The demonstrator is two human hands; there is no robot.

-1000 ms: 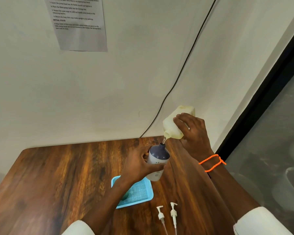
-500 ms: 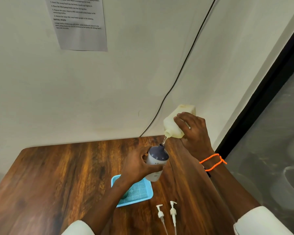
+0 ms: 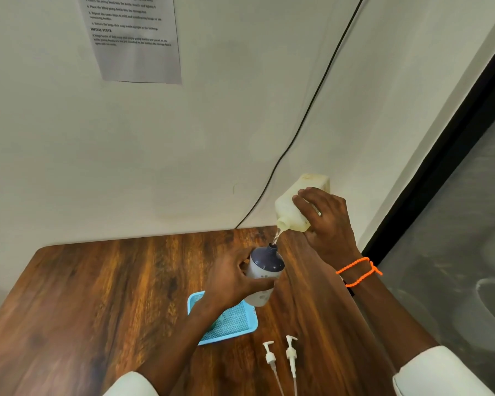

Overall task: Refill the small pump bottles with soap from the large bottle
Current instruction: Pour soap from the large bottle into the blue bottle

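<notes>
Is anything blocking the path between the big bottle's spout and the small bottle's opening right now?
Nothing visible does. The large bottle, tipped in the right hand, has its spout just above the open neck of the small pump bottle, which the left hand holds. Only a thin stream of soap crosses the gap. Both pump heads lie on the table.

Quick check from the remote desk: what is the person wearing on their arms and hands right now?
Both forearms are bare, with white sleeves pushed up near the elbows: the left sleeve and the right sleeve. The right wrist carries an orange beaded cord bracelet, wrapped around twice and knotted. No gloves on the left hand or right hand.
</notes>
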